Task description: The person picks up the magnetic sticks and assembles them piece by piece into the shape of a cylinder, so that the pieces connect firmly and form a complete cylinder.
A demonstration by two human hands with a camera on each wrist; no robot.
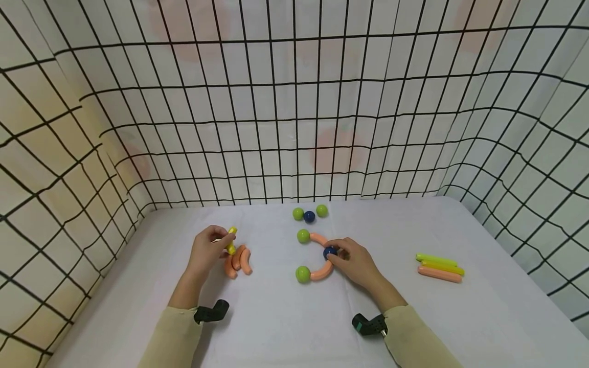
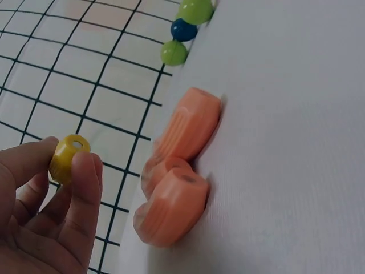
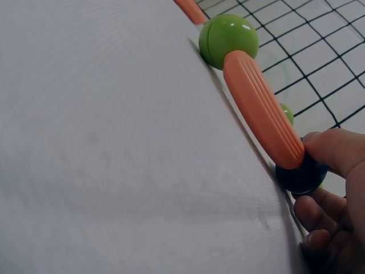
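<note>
My left hand pinches a short yellow rod between thumb and fingers; the left wrist view shows a hole in the end of this yellow piece. Just beside it lie several curved orange pieces on the white table. My right hand grips a dark blue ball by thumb and fingertips. Two curved orange pieces join that ball to a green ball at the far end and another green ball at the near end, forming an arc.
Behind the arc sit a blue ball and two loose green balls. Straight yellow rods and an orange rod lie on the right. A black-lined grid cloth rises around the back and sides of the white table.
</note>
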